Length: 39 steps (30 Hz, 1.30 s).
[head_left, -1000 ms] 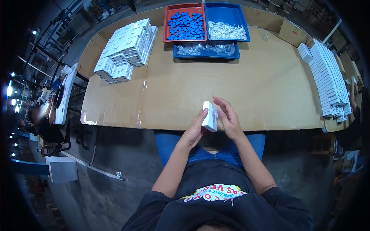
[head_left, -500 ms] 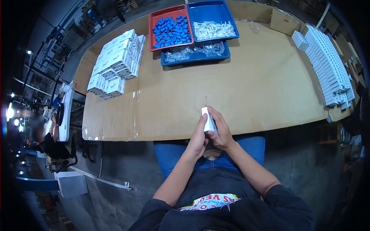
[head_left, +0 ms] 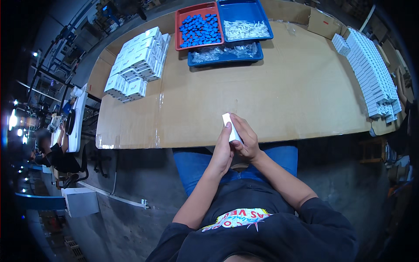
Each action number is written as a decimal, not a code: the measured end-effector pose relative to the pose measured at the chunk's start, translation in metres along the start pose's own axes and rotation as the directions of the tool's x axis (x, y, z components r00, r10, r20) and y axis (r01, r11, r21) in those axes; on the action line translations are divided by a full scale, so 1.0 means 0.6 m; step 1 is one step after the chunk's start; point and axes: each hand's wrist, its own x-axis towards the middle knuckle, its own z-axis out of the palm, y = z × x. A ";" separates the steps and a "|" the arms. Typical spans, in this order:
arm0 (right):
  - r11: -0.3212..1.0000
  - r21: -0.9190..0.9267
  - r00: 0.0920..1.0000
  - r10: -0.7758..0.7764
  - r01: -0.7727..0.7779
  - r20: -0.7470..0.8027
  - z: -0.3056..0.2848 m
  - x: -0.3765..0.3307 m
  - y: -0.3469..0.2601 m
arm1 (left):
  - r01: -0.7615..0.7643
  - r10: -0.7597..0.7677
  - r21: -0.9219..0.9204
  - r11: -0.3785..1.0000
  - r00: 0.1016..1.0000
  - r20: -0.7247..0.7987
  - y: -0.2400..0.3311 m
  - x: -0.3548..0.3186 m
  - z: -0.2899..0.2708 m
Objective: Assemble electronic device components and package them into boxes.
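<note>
A small white box (head_left: 232,131) is clasped between my two hands, just above the near edge of the cardboard-covered table (head_left: 209,100). My left hand (head_left: 222,150) is closed along its left side, with the thumb resting on it. From the other side my right hand (head_left: 247,139) wraps round it, fingers pressed together. The box is tilted, its narrow white end pointing away from me. My fingers and palms cover much of it, so whether its flaps are folded cannot be seen.
At the far left stand stacked white boxes (head_left: 139,59). A red tray (head_left: 177,32) of blue pieces and a blue tray (head_left: 265,19) of white sticks rest on another blue tray (head_left: 227,62) with clear bags. Rows of white boxes (head_left: 373,72) line the right. A person (head_left: 61,155) sits far left.
My hands and the box have moved slightly up and left in the picture. The box leans further left. The whole view has shifted a little; both hands keep their grip.
</note>
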 end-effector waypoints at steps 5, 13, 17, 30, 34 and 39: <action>0.999 -0.033 1.000 -0.017 0.016 -0.012 0.007 0.003 -0.002 | -0.077 0.076 -0.090 0.993 0.997 -0.010 -0.017 0.017 0.001; 0.996 -0.082 1.000 0.023 -0.022 0.002 0.012 0.003 0.018 | -0.043 0.046 -0.108 0.993 0.999 0.023 -0.025 0.048 -0.011; 0.997 -0.080 1.000 0.020 -0.019 0.011 0.024 0.005 0.033 | -0.050 0.056 -0.124 0.991 0.998 0.043 -0.022 0.061 -0.024; 0.987 0.021 0.984 0.156 -0.158 0.089 0.034 -0.002 0.046 | -0.029 0.031 -0.201 0.979 1.000 0.004 -0.023 0.074 -0.037; 0.936 0.197 0.956 0.273 -0.290 0.109 0.030 0.011 0.029 | -0.078 0.082 -0.109 0.991 0.996 0.026 -0.013 0.081 -0.052; 0.770 0.282 0.819 0.549 -0.573 0.165 0.009 0.024 0.019 | -0.285 0.284 0.018 0.958 0.958 0.046 -0.012 0.097 -0.068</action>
